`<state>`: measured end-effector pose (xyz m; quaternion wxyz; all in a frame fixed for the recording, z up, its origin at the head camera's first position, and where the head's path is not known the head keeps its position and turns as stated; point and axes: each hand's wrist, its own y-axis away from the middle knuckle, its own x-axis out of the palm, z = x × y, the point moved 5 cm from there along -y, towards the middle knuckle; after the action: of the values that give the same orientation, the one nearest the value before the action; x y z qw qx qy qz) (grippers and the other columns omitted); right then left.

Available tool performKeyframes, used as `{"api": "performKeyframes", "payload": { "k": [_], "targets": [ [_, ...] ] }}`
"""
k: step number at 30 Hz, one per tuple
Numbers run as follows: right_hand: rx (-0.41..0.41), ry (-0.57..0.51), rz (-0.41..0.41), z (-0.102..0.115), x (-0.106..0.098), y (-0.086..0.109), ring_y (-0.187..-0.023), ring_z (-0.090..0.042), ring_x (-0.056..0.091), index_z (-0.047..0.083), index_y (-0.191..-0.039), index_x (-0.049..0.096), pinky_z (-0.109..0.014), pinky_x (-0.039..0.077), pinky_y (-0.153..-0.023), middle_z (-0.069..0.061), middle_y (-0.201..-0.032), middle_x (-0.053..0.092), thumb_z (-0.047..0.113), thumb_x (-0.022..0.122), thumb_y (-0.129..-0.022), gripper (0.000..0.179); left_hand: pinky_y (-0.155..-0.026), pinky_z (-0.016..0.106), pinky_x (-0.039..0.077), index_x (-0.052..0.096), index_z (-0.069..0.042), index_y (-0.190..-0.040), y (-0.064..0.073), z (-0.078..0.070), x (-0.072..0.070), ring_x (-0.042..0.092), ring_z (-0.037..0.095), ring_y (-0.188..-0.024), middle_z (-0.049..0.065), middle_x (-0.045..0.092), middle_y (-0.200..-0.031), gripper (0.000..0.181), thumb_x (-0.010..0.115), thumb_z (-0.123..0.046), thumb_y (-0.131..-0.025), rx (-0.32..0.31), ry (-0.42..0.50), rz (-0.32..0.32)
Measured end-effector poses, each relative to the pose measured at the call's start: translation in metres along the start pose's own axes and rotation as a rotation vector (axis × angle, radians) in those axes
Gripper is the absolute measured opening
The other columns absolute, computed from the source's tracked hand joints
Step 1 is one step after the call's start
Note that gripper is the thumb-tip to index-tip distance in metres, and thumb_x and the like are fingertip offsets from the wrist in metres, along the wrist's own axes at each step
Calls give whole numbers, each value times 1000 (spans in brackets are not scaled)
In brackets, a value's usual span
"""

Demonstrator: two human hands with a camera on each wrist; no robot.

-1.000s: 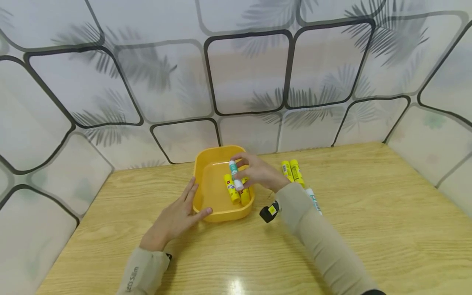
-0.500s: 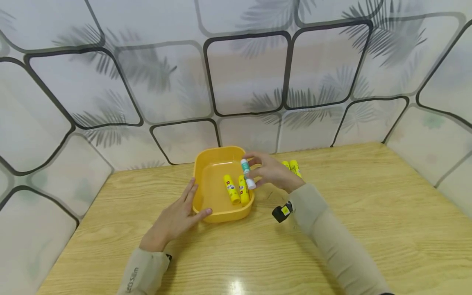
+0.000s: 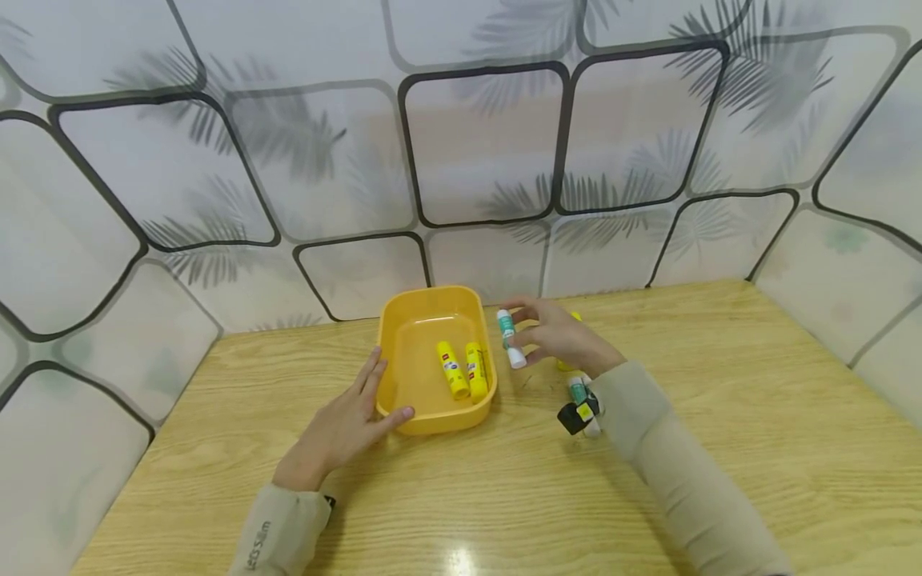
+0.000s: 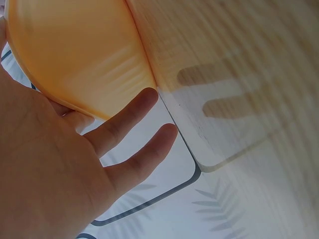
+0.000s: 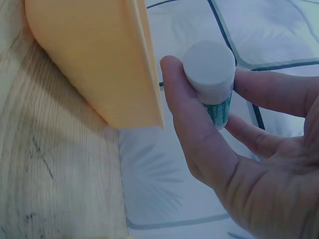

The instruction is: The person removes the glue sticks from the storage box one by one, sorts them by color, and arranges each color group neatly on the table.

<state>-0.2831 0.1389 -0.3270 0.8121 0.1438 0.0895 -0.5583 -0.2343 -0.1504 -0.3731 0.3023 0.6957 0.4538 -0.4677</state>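
Head view: your right forearm slants in from the lower right, and your right hand [image 3: 563, 333] pinches a white-and-green tube [image 3: 510, 340] between thumb and fingers, just outside the yellow tray [image 3: 410, 364] on its right side. Your left hand [image 3: 342, 430] rests against the tray's left near corner, fingers extended and spread, thumb across the near rim. Two yellow tubes [image 3: 452, 370] lie inside.

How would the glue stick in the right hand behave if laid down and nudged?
The green-labelled glue stick would probably roll, being cylindrical. It looks rigid, unbent in the right hand. Its smooth white cap could be slightly slippery.
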Motion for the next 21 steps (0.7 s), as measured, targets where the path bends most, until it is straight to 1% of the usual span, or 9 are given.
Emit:
{"api": "performKeyframes", "payload": {
  "k": [6,9,13,15,17,21],
  "targets": [
    [-5,2,1,-6,-13,8,-107,-35,58,1,-153,36,-39,60,-77,-28,-148,38,-5,58,-97,60,-92,55,52,14,1,-161,-2,-2,1,65,28,-102,12,2,-170,94,48,-62,-100,4,1,0],
    [-12,6,-3,-11,-19,11,-104,-33,59,0,-153,36,-38,60,-76,-29,-147,38,-5,58,-96,61,-89,54,54,14,1,-161,-2,-2,1,65,28,-101,12,1,-170,94,48,-62,-100,3,0,4],
    [-21,15,-5,-15,-23,13,-103,-34,59,-2,-152,36,-40,60,-77,-29,-146,39,-5,58,-96,61,-85,51,55,14,2,-161,-2,-2,1,65,23,-95,11,1,-170,94,48,-62,-100,6,2,9],
    [-20,27,-4,-17,-23,15,-104,-35,59,-2,-152,36,-41,60,-78,-29,-146,38,-5,58,-96,60,-86,52,55,14,2,-161,0,-2,0,65,22,-95,12,2,-170,94,48,-63,-100,2,4,10],
    [-24,41,-2,-18,-24,18,-106,-35,59,-2,-153,35,-42,60,-78,-30,-147,37,-4,58,-96,61,-88,53,54,15,2,-161,1,-2,-1,64,23,-96,13,2,-170,95,48,-63,-100,-2,4,11],
    [-21,70,-19,-20,-30,25,-103,-35,59,-2,-153,34,-41,60,-76,-30,-148,36,-4,58,-96,61,-89,54,54,16,2,-160,2,-2,-1,64,29,-104,14,3,-169,95,47,-64,-100,1,3,10]
  ]
}}
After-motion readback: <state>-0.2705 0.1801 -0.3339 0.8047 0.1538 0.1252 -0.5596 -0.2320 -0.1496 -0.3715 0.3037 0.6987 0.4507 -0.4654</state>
